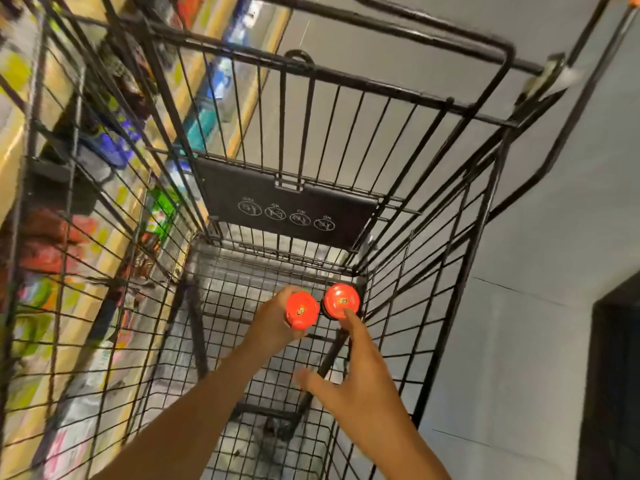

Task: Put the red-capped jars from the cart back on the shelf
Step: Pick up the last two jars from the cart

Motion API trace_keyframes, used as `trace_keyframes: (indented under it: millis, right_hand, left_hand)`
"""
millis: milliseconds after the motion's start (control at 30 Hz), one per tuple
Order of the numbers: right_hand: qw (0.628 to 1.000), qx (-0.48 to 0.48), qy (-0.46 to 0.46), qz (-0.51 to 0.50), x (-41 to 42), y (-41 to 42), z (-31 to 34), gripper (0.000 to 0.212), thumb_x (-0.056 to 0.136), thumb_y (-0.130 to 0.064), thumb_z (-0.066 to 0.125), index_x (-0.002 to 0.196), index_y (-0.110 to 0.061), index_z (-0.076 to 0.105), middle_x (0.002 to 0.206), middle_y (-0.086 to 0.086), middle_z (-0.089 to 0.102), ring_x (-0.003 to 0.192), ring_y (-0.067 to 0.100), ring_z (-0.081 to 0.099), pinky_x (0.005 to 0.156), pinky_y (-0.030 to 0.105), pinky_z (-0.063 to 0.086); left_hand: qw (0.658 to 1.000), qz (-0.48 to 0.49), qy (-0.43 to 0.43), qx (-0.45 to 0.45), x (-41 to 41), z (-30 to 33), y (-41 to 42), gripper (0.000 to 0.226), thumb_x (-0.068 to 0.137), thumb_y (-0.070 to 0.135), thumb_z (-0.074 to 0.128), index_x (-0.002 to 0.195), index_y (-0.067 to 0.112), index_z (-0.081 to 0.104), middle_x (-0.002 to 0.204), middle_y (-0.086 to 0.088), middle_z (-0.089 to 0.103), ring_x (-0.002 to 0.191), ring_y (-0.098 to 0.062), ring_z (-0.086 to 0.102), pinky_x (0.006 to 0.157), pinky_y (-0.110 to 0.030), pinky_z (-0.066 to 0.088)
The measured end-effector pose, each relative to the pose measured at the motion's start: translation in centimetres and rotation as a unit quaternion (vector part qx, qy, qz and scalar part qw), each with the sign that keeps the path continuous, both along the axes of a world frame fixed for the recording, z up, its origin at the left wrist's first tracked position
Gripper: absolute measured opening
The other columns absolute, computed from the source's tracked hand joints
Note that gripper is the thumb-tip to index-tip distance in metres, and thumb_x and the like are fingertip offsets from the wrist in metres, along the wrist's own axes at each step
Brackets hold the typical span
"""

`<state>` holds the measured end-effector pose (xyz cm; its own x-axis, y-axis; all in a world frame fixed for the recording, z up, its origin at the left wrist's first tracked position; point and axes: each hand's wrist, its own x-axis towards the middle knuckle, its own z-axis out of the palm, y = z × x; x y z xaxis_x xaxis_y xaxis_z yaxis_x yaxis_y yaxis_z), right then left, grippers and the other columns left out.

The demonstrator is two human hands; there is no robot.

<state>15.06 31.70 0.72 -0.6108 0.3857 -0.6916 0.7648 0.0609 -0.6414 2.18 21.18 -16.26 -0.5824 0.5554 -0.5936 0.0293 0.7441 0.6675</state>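
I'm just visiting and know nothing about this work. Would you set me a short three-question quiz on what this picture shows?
1. True or false: both red-capped jars stand on a shelf.
2. How many red caps are visible?
3. Which hand grips a jar: A) left, B) right, C) neither?

Key:
1. False. Both are inside the cart, near its far end.
2. Two: the left jar and the right jar.
3. A. The left hand wraps around the left jar; the right hand only reaches a straight finger to the right jar's cap.
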Motion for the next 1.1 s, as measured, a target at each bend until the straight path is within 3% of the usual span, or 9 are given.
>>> trace_keyframes:
  millis: [67, 200, 267, 367, 533, 633, 800, 1000, 1100]
  right_hand:
    - [1.000, -0.006, 0.000, -0.005, -0.3, 0.0, -0.1, 0.108, 0.074, -0.047, 0.081, 0.154, -0.044, 0.010, 0.156, -0.020, 0.024, 0.144, -0.001, 0.022, 0.117, 0.025, 0.022]
    - [1.000, -0.013, -0.016, -0.019, -0.8, -0.2, -1.0, 0.110, 0.070, -0.038, 0.087, 0.153, -0.039, 0.016, 0.147, -0.021, 0.029, 0.136, -0.002, 0.025, 0.114, 0.023, 0.023]
    - [0.998, -0.016, -0.026, -0.046, -1.1, -0.3, -2.0, 0.111, 0.065, -0.034, 0.092, 0.152, -0.033, 0.023, 0.145, -0.016, 0.034, 0.135, 0.002, 0.030, 0.114, 0.025, 0.027]
    - [0.985, -0.043, -0.023, -0.165, -1.7, -1.1, -3.7, 0.111, 0.062, -0.027, 0.094, 0.151, -0.027, 0.027, 0.145, -0.009, 0.037, 0.138, 0.013, 0.033, 0.113, 0.032, 0.032]
    - [0.932, -0.071, -0.057, -0.351, -3.8, -2.2, -7.2, 0.122, 0.061, -0.021, 0.095, 0.156, -0.019, 0.019, 0.155, 0.004, 0.035, 0.142, 0.026, 0.035, 0.112, 0.042, 0.037]
    - [0.907, -0.051, -0.061, -0.413, -5.0, -1.7, -9.8, 0.121, 0.056, -0.016, 0.097, 0.153, -0.017, 0.025, 0.147, 0.009, 0.046, 0.136, 0.030, 0.045, 0.113, 0.045, 0.036]
    - [0.915, 0.008, -0.071, -0.398, -6.0, -0.4, -13.0, 0.112, 0.058, -0.018, 0.096, 0.149, -0.024, 0.032, 0.141, 0.009, 0.048, 0.130, 0.033, 0.048, 0.110, 0.047, 0.040]
    - [0.919, 0.046, -0.060, -0.387, -5.3, -0.2, -15.4, 0.088, 0.067, -0.017, 0.092, 0.140, -0.026, 0.043, 0.133, 0.007, 0.052, 0.123, 0.029, 0.050, 0.094, 0.032, 0.040]
    - [0.920, 0.067, -0.056, -0.382, -5.1, -0.3, -16.0, 0.081, 0.067, -0.016, 0.091, 0.136, -0.022, 0.049, 0.119, 0.001, 0.053, 0.116, 0.024, 0.052, 0.093, 0.030, 0.040]
  left_hand:
    - [1.000, 0.010, -0.001, -0.001, 0.1, 0.5, -0.2, 0.075, 0.059, 0.019, 0.093, 0.123, 0.033, 0.056, 0.106, 0.008, 0.067, 0.100, -0.015, 0.064, 0.086, -0.035, 0.055]
    - [1.000, 0.022, 0.008, -0.002, -0.2, 1.7, -1.4, 0.073, 0.061, 0.022, 0.093, 0.125, 0.030, 0.058, 0.101, 0.014, 0.066, 0.097, -0.008, 0.063, 0.077, -0.014, 0.046]
    - [1.000, 0.018, 0.008, -0.005, -0.9, 2.6, -2.5, 0.075, 0.061, 0.022, 0.093, 0.127, 0.028, 0.058, 0.101, 0.013, 0.066, 0.098, -0.011, 0.064, 0.079, -0.016, 0.048]
    - [0.999, 0.030, 0.019, -0.014, -2.0, 4.9, -4.1, 0.081, 0.061, 0.026, 0.094, 0.132, 0.025, 0.054, 0.108, 0.006, 0.065, 0.104, -0.017, 0.061, 0.085, -0.029, 0.051]
    - [0.996, 0.066, 0.061, -0.005, -3.0, 8.9, -6.5, 0.080, 0.062, 0.029, 0.094, 0.131, 0.030, 0.052, 0.107, 0.011, 0.057, 0.101, -0.013, 0.056, 0.071, -0.015, 0.041]
    - [0.994, 0.079, 0.072, 0.007, -3.4, 10.1, -7.9, 0.078, 0.061, 0.027, 0.095, 0.127, 0.030, 0.055, 0.101, 0.013, 0.058, 0.095, -0.012, 0.057, 0.069, -0.010, 0.039]
    - [0.992, 0.083, 0.083, 0.036, -3.9, 11.0, -9.7, 0.070, 0.061, 0.024, 0.095, 0.112, 0.040, 0.050, 0.094, 0.029, 0.054, 0.086, 0.002, 0.055, 0.071, -0.007, 0.039]
    - [0.990, 0.098, 0.089, 0.042, -4.1, 10.6, -10.9, 0.076, 0.058, 0.028, 0.096, 0.123, 0.034, 0.056, 0.099, 0.020, 0.062, 0.095, -0.008, 0.061, 0.086, -0.024, 0.052]
    - [0.990, 0.105, 0.079, 0.049, -4.2, 10.2, -11.5, 0.076, 0.057, 0.030, 0.096, 0.120, 0.040, 0.054, 0.103, 0.020, 0.063, 0.098, -0.002, 0.061, 0.087, -0.024, 0.052]
